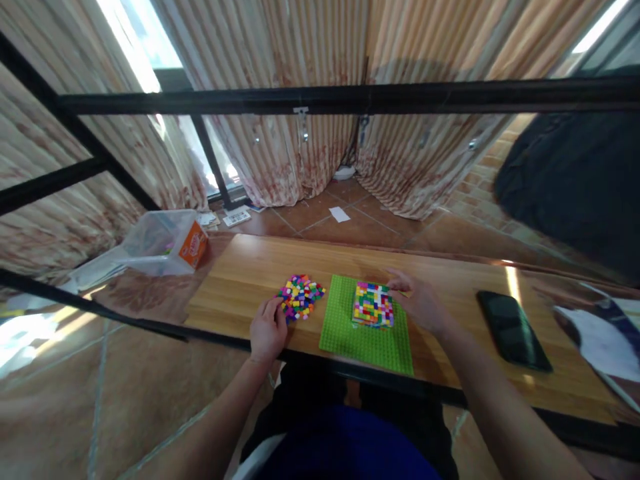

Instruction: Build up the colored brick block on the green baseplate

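A loose pile of small, many-coloured toy building bricks (303, 295) lies on the wooden table. At its lower left edge rests my left hand (268, 331), its fingers curled together against the bricks; whatever is between the fingertips is hidden. To the right of the pile is a green studded baseplate (340, 333). A squarish, layered block of multicoloured bricks (373, 307) stands on the plate's upper right part. My right hand (413, 300) reaches over from the right, thumb and forefinger pinched at the block's upper right corner, other fingers partly extended. Anything in that pinch is too small to make out.
A black smartphone (513, 330) lies on the right of the wooden table (240, 267), with papers (600, 340) beyond it. A clear plastic bin (160, 243) with an orange label stands on the floor at left. A black metal bar (330, 100) crosses in front of the curtains.
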`<state>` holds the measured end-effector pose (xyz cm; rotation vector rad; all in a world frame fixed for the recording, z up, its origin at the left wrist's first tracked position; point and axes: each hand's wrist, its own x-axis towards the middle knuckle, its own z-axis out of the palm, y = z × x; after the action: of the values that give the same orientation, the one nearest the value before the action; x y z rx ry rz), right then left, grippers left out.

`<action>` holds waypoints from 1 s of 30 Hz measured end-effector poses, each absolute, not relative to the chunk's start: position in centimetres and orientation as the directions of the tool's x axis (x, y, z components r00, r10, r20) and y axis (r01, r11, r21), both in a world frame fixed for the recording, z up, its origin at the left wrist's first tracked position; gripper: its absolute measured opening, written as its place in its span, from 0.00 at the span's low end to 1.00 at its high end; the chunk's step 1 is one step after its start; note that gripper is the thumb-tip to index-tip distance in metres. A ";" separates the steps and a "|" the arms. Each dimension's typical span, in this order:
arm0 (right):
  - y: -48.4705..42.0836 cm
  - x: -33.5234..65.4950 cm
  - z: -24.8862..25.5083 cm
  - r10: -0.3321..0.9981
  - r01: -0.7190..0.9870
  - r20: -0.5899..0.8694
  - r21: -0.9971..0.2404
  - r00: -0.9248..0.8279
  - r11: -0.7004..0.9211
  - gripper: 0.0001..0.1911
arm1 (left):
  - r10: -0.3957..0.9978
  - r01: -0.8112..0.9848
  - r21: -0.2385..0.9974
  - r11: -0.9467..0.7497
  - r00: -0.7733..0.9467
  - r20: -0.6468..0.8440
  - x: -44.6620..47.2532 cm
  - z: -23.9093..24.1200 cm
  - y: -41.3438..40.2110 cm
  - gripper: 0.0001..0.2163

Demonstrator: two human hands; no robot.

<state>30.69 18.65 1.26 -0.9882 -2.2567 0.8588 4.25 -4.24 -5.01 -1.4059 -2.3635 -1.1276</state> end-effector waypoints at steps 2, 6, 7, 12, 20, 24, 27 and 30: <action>17.7 30.6 1.5 0.814 0.475 0.270 -0.700 -0.515 0.533 0.24 | 0.676 0.797 0.538 0.274 -0.558 0.482 4.4 -5.1 -4.3 0.11; 14.5 28.9 2.7 0.805 0.476 0.412 -0.655 -0.427 0.587 0.18 | 0.665 0.784 0.555 0.278 -0.574 0.478 4.6 -5.3 -4.3 0.11; 13.5 28.0 3.0 0.767 0.446 0.428 -0.634 -0.478 0.632 0.16 | 0.664 0.784 0.556 0.276 -0.574 0.479 4.7 -5.3 -4.3 0.11; 10.1 22.3 3.2 0.568 0.422 0.290 -0.436 -0.770 0.795 0.14 | 0.659 0.782 0.558 0.278 -0.578 0.482 4.8 -5.3 -4.3 0.10; 11.4 16.6 0.9 0.606 0.608 -0.072 -0.180 -0.792 0.773 0.14 | 0.672 0.776 0.560 0.290 -0.582 0.458 4.9 -5.2 -4.3 0.10; 12.1 16.1 0.0 0.610 0.616 -0.090 -0.160 -0.787 0.771 0.11 | 0.665 0.777 0.560 0.289 -0.584 0.467 5.0 -5.3 -4.3 0.10; 12.2 16.2 -0.3 0.610 0.616 -0.088 -0.155 -0.788 0.773 0.09 | 0.665 0.783 0.555 0.281 -0.576 0.476 5.0 -5.3 -4.3 0.11; 11.9 16.3 -0.4 0.608 0.611 -0.077 -0.159 -0.791 0.775 0.08 | 0.663 0.788 0.552 0.274 -0.570 0.485 5.1 -5.3 -4.3 0.11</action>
<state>16.28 11.92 -0.41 -1.0228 -2.9795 0.2780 5.06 -4.31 -5.33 -1.3662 -2.3759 -1.1769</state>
